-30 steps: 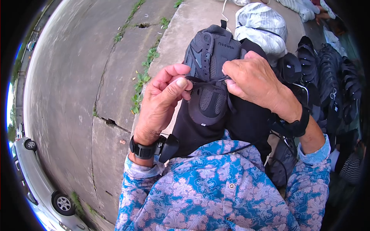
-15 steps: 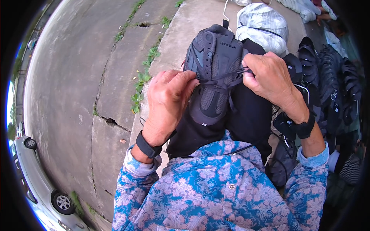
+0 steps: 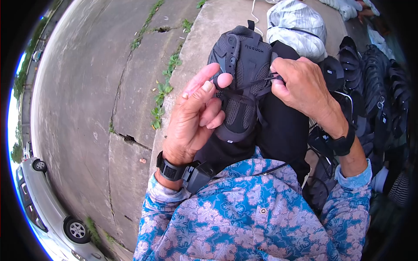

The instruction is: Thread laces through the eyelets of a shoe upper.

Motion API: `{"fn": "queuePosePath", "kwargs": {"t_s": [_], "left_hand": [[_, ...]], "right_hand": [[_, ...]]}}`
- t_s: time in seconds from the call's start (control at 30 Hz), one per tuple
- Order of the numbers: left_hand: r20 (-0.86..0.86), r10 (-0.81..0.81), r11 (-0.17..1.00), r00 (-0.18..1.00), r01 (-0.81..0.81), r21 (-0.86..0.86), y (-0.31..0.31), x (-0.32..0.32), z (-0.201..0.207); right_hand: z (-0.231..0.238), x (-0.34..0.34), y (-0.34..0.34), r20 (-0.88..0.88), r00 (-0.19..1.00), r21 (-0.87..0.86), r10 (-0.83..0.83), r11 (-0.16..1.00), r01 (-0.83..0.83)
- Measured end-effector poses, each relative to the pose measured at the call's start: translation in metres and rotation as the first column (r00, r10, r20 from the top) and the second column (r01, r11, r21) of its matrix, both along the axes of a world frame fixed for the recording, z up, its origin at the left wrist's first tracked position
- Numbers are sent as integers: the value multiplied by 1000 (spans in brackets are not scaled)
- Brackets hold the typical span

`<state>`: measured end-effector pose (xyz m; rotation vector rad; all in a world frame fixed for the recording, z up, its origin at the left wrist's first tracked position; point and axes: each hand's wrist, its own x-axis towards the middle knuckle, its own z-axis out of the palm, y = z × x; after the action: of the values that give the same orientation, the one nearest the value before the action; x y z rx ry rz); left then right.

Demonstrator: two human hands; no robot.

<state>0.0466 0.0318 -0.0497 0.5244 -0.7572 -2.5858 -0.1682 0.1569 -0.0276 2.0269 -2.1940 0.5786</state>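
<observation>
A dark grey sneaker point(image 3: 238, 119) rests on my lap, its toe toward me and its heel tab away. Black shoelace point(image 3: 259, 80) runs across its upper, and one end hangs at the shoe's right side. My right hand point(image 3: 300, 85) is closed in a pinch on the lace, just right of the shoe. At the shoe's left side, my left hand point(image 3: 198, 102) is turned palm up with its fingers curled. A dark bit of lace shows between its fingertips. Several lace holes on the left eyelet strip look unthreaded.
A white stuffed bundle point(image 3: 298, 32) tied with a dark band lies beyond my knees. Rows of black shoes point(image 3: 374, 87) stand at the right. Left is cracked concrete ground point(image 3: 82, 95) with weeds point(image 3: 162, 89) and a silver car point(image 3: 50, 204).
My left hand has rolled from knuckles up to palm up, its fingers lifting off the shoe's side. The right hand keeps its pinch almost in place.
</observation>
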Motion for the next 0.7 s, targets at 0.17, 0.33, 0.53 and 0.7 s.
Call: {"fn": "queuePosePath", "kwargs": {"t_s": [0.17,0.33,0.53,0.7], "left_hand": [[120,7,991,993,9,-133,0,1,-4],[298,113,946,948,-11,-325,7,-6,-3],[266,465,476,844,15,-880,5,-4,-20],[132,546,-47,827,187,-981,1,-1,-14]], "right_hand": [[2,-16,7,-151,985,16,-80,996,84],[4,-16,7,-124,989,-17,-79,997,78],[-2,-10,5,-75,993,-3,-92,996,92],[-4,-9,4,-69,993,2,-92,996,92]]}}
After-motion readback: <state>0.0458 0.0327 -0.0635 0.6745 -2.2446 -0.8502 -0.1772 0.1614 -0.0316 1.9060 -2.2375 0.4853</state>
